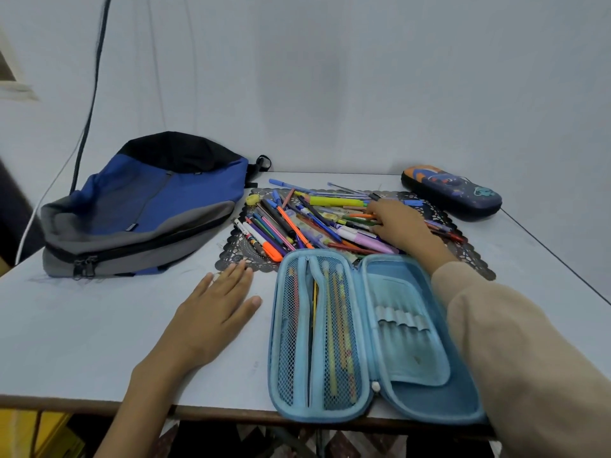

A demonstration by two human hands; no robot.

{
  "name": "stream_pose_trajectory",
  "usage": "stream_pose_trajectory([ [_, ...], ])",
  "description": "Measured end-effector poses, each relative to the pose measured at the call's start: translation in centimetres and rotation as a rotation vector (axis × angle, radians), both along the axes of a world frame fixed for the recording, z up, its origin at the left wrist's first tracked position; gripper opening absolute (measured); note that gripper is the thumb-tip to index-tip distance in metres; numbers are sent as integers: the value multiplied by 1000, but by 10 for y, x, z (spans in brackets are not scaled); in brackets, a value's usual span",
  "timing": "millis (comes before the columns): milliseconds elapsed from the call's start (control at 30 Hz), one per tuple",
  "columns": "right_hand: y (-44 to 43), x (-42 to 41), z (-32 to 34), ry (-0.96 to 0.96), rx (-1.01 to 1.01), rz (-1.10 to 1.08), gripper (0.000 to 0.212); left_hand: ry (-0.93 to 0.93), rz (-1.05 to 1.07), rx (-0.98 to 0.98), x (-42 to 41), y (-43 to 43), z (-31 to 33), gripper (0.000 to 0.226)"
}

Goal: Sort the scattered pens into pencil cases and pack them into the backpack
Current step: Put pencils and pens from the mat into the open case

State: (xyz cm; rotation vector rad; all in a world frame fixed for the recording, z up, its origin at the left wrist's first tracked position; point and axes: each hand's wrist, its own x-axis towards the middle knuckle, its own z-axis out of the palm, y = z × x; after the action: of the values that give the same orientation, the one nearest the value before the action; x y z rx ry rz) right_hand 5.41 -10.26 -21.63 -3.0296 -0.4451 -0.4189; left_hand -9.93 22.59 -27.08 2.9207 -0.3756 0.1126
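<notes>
Backpack, blue, grey and black fabric (145, 206): one; pencil cases: two, being one light-blue zip case lying open (413, 358) and one dark-blue hard-shell case with cartoon print, closed (453, 193). Black lace-edged mat (244, 261): one; loose pens and markers of mixed colours heaped on it (317, 219): dozens, too overlapped for an exact count; pens behind the open case's mesh pocket (334, 325): about five. Hands: two, left hand (211, 312) and right hand (396, 223); pale bench (99, 325): one.

The right hand (395, 223) (fingertips among pens (297, 223)) hides its grip.
</notes>
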Motion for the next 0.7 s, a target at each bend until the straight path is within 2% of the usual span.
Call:
stream_pose_trajectory([
  [100, 6, 2, -1, -73, -119, -31, 19, -6, -4, -19, 0, 1, -1, 112],
  [233, 8, 4, 6, 55, -153, -66, 18, -6, -3, -21, 0, 1, -1, 107],
  [300, 7, 4, 11, 74, -77, -87, 20, -7, -3, -18, 0, 1, 0, 104],
  [400, 9, 2, 24, -10, 79, -126, 19, -6, -1, -18, 0, 0, -1, 109],
  [500, 19, 4, 39, -80, 195, -151, 23, -10, -2, -25, 1, 1, -2, 105],
  [600, 34, 11, 48, 4, 278, -192, 21, -6, -1, -34, 0, 1, -2, 107],
  [700, 55, 13, 52, 108, 399, -176, 34, -1, 1, -25, 0, 1, -1, 107],
])
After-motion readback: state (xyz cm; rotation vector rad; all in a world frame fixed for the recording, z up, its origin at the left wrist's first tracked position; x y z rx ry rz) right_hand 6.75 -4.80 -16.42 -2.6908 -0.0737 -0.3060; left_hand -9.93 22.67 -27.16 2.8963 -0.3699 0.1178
